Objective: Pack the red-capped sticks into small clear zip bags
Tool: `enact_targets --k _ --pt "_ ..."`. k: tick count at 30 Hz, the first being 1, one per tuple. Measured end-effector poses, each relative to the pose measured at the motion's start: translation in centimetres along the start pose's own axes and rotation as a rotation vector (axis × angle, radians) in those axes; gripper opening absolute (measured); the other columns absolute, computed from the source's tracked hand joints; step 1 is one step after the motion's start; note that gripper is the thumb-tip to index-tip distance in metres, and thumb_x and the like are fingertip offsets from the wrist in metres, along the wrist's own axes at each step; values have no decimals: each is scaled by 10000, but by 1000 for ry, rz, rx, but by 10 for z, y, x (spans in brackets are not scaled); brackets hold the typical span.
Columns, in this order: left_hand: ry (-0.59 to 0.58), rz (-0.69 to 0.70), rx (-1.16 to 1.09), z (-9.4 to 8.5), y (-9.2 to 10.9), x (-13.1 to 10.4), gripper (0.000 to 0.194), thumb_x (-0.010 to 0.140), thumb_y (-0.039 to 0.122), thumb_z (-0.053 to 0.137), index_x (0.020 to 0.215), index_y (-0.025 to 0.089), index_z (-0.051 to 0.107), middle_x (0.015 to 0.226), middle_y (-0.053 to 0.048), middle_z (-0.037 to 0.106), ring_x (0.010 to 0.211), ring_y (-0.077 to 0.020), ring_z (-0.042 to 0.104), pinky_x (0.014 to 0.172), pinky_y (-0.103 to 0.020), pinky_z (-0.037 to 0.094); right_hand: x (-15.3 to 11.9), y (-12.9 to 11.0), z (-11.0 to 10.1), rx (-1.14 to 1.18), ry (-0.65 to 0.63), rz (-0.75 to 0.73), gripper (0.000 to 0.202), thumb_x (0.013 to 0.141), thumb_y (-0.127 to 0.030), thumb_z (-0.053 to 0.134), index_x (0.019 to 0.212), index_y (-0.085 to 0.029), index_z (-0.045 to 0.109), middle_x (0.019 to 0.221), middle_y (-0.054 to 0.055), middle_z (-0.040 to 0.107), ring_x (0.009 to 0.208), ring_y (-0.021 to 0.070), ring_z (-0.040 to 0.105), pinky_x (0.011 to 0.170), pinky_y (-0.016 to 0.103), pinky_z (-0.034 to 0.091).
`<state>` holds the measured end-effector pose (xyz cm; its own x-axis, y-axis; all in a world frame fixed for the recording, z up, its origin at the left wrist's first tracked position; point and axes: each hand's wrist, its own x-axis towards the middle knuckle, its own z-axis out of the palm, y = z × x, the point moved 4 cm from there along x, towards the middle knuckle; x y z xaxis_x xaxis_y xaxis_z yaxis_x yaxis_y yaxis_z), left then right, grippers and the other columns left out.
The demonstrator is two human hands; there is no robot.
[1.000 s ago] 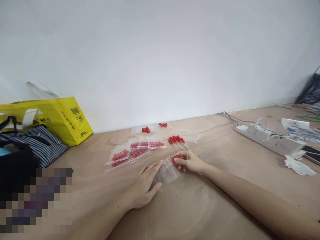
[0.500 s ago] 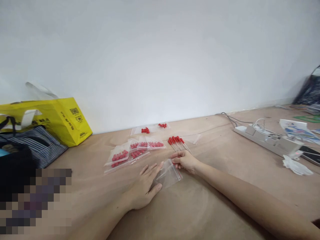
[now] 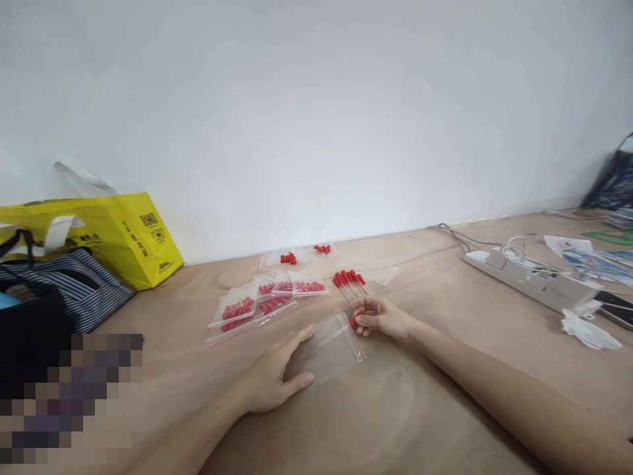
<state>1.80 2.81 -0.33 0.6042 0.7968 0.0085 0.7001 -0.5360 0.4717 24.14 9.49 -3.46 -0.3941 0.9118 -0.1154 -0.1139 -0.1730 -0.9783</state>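
Right hand [image 3: 383, 318] pinches a red rounded piece [image 3: 355, 319]; our left hand [image 3: 271, 377], spread, has drawn back along the clear plastic bag [image 3: 329, 349].

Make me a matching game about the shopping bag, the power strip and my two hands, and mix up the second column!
Things:
1. shopping bag
2. left hand
3. power strip
4. right hand

Clues:
A. white, with cables around it
B. holding a red piece
C. bright yellow
D. at the left end of the clear bag

Right pairs: 1-C, 2-D, 3-A, 4-B
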Motion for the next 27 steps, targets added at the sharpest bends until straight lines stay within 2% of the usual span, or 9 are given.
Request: enact_targets --k 2,4,8,10,12,15,17,22,27 --pt "7 -9 14 1 1 1 614 800 345 489 1328 248 191 1365 -48 301 1239 -261 263 1001 -444 257 0 -2 -1 -67 -21 -55 382 528 -220 742 814 -154 499 686 -25 594 475 64 536 461 197 408" --pt "13 -5 20 2 3 3 615 803 345 485 1330 251 184 1366 -51 299 1239 -266 260 997 -450 260 -1 -4 3 -100 -82 -99 380 513 -232 752 782 -150 496 674 -25 598 520 68 546 505 199 409" --pt "15 29 21 6 5 10 616 807 343 481 1334 262 171 1355 -52 316 1233 -263 271 993 -445 264 -8 -5 15 -103 -290 -138 384 590 -288 710 868 -161 476 772 6 612 696 101 575 600 220 418" --pt "24 50 27 6 6 14 612 809 336 479 1333 261 171 1342 -58 334 1228 -263 280 988 -440 270 -11 -5 18 -115 -366 -138 372 632 -309 679 890 -170 450 799 7 600 668 89 559 573 215 412" --pt "66 79 36 3 9 16 608 800 338 492 1325 251 198 1334 -69 330 1216 -263 297 977 -421 292 -11 -5 17 -130 -382 -150 350 655 -311 661 881 -177 430 756 -22 570 597 65 532 550 207 408" --pt "152 83 55 -4 11 13 569 765 352 537 1272 232 309 1255 -79 393 1138 -255 394 924 -385 363 -7 -3 13 -169 -352 -153 356 670 -315 648 886 -190 394 717 -53 527 513 48 513 496 194 397" --pt "152 63 62 -8 8 8 516 760 362 541 1229 239 364 1184 -67 455 1065 -244 463 881 -376 401 -5 -1 11 -206 -319 -131 389 663 -322 649 900 -202 366 744 -51 528 472 44 509 448 185 383" --pt "82 63 32 -7 -3 -6 518 789 371 510 1262 282 319 1255 -41 447 1123 -247 425 930 -398 356 -3 3 11 -288 -200 -78 435 606 -262 679 900 -209 362 771 -34 550 413 19 429 332 137 319" --pt "60 40 -7 -6 -3 -3 531 780 351 524 1264 269 324 1280 -39 433 1144 -242 410 948 -399 340 -1 5 13 -320 -32 -96 443 570 -201 683 894 -216 382 764 -30 537 375 20 414 268 130 292"
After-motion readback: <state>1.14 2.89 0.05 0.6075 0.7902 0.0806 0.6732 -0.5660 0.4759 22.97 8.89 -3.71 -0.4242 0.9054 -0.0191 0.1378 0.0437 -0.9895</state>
